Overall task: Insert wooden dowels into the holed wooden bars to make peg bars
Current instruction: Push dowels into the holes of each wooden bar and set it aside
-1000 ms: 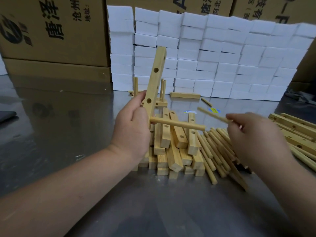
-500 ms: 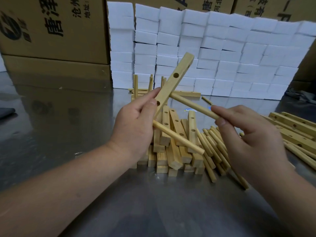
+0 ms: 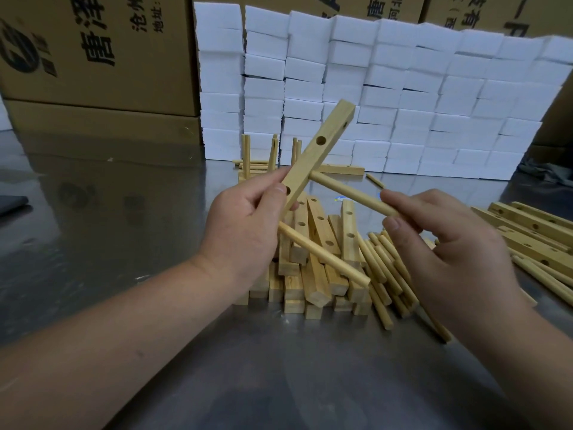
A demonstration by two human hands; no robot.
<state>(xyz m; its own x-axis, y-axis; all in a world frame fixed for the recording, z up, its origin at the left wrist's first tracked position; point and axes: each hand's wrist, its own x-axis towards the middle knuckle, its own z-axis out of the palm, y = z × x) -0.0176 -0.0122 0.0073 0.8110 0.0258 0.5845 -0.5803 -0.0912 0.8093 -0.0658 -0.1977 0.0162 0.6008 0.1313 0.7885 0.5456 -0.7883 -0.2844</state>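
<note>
- Two dowels stuck out of one holed bar (image 3: 319, 150), which slanted up and away from the left hand (image 3: 245, 231).
- Left hand: thumb and fingers pinched the bar's lower end.
- Lower dowel (image 3: 325, 256) projected from the bar just under the left thumb, angled down toward the right hand's side.
- Right hand (image 3: 440, 243): thumb and fingertips pinched the upper dowel (image 3: 350, 193) at its near end. Its far end met the bar's side between the hands; depth in the hole could not be told.
- Hands apart, linked only through bar and dowel.
- Heap of bars (image 3: 313, 274) lay below and between the hands; loose dowels (image 3: 387, 274) under the right hand.
- More bars (image 3: 533, 231) right of the right hand; pegged bars (image 3: 269, 159) beyond the left hand.
</note>
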